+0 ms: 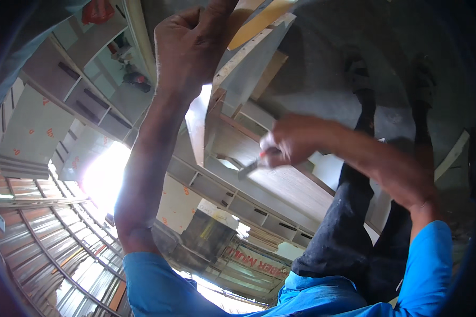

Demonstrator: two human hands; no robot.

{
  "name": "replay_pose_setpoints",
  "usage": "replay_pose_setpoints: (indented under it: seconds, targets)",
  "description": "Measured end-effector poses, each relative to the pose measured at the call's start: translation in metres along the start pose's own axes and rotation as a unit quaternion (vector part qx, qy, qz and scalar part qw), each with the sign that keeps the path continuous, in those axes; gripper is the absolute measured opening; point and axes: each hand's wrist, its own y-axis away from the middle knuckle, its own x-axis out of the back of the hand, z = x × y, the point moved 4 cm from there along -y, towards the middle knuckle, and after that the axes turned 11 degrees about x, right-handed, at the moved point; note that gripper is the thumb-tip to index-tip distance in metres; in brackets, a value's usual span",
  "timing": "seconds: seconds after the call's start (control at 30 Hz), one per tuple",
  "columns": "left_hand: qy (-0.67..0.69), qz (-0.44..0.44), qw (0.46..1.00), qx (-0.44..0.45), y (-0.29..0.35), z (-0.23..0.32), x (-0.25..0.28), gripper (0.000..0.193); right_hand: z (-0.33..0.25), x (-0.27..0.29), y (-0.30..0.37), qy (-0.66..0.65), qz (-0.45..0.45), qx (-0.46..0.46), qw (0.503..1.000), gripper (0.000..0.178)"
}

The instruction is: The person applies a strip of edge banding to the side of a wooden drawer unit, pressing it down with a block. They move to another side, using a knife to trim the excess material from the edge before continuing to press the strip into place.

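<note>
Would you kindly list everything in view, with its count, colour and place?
Tool: 1, grey and red, centre, blurred
Strip: 1, yellow, top centre
Board: 1, pale, above centre
Panel: 1, light brown, centre
Shelf units: 2+, pale, left and below centre
Printed sheets: 2+, pale with orange marks, left and below centre
Batten: 1, pale, far right
Bag-like item: 1, red, upper left
Metal sheeting: 1 stretch, silver-brown, lower left
Sign: 1, red-lettered, bottom centre
Floor: 1, grey, upper right
Footwear: 1 pair, dark, upper right
Trousers: 1 pair, dark, right of centre
Shirt: 1, blue, bottom
Left hand: 1, bare, top, beside the strip, grip unclear
Right hand: 1, bare, centre, around the tool
</note>
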Motion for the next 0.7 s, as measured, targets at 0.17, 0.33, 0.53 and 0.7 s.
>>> replay_pose_setpoints:
  seconds: [0.17,0.33,0.53,0.7]
  targets:
    - [0.037,-0.01,0.998,-0.059,0.002,-0.003,0.015,0.06,0.012,0.0,0.065,-0.045,0.093,-0.126,0.987,0.053]
    - [-0.041,-0.055,0.994,-0.091,0.01,-0.007,0.04,0.052,-0.03,0.047,0.102,-0.099,0.32,-0.178,0.925,0.032]
    - [0.026,-0.066,0.993,-0.096,0.048,-0.02,0.085,0.037,-0.092,0.086,0.048,-0.136,0.448,-0.102,0.878,0.027]
    - [0.098,-0.016,0.992,-0.082,0.105,-0.069,0.128,0.039,-0.116,0.09,0.019,-0.103,0.453,-0.108,0.879,0.028]
